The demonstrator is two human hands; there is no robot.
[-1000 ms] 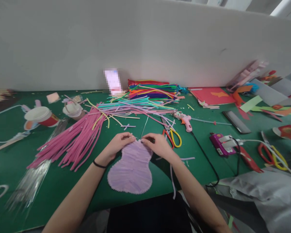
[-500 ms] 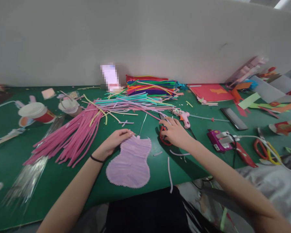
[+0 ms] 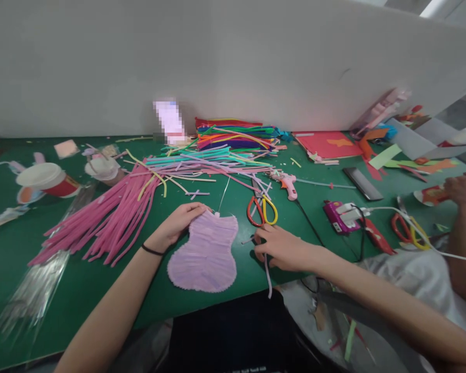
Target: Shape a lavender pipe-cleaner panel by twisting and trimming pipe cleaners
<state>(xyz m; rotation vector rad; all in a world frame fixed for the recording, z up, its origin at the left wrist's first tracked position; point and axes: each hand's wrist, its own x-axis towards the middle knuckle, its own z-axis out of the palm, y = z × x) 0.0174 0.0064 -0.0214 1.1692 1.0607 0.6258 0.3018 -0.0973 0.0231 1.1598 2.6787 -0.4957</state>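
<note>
A lilac piece shaped like a figure eight (image 3: 205, 254), covered in rows of fuzzy strips, lies on the green table. My left hand (image 3: 184, 220) pinches its upper left corner. To the right, my right hand (image 3: 279, 248) is low over the table with bent fingers around the upper end of a lilac pipe cleaner (image 3: 268, 280); its fingertips are partly hidden. Just beyond that hand lie scissors (image 3: 262, 210) with one red and one yellow handle, touched by neither hand. A short lilac scrap (image 3: 247, 240) sits beside the right fingertips.
Pink pipe cleaners (image 3: 112, 212) spread at left, near paper cups (image 3: 48, 178). Multicoloured bundles (image 3: 236, 135) lie at the back. A pink glue gun (image 3: 289, 185), a purple power adapter (image 3: 339, 217) and its cables are at right. Another person's hand (image 3: 464, 191) holds a cup there.
My right hand has left the scissors and come down toward me onto the lilac pipe cleaner. The scissors stay on the table. My left hand keeps its hold; the view has shifted slightly.
</note>
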